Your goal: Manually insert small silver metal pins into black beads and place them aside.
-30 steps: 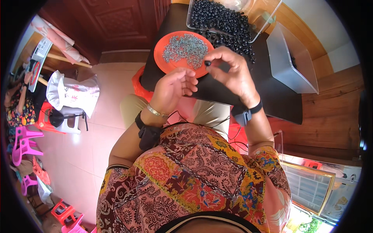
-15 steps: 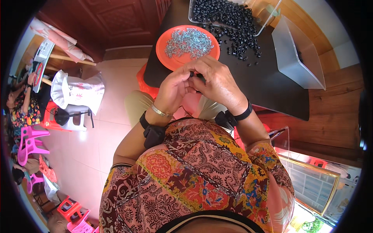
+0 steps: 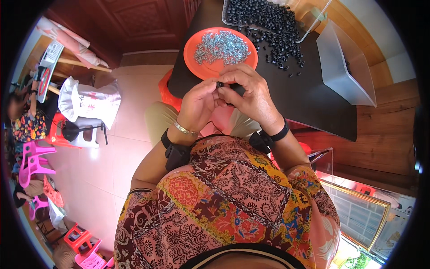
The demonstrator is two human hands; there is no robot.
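Note:
My left hand (image 3: 198, 105) and my right hand (image 3: 251, 92) meet at the near edge of a black table (image 3: 309, 103). Between their fingertips they pinch one small black part (image 3: 222, 86). Just beyond the hands sits an orange plate (image 3: 199, 62) heaped with small silvery metal pieces (image 3: 221, 46). Farther back a clear tray (image 3: 313, 24) holds many black round parts (image 3: 264, 15), and several of them lie spilled on the table.
An empty clear plastic box (image 3: 345, 62) stands at the table's right. A red stool (image 3: 168, 89) is under the table. To the left are a white bag on a stool (image 3: 89, 103) and pink plastic chairs (image 3: 31, 161) on the tiled floor.
My right hand came back from the orange plate with a black part. Both hands drew together toward my body and now hold it at the table edge.

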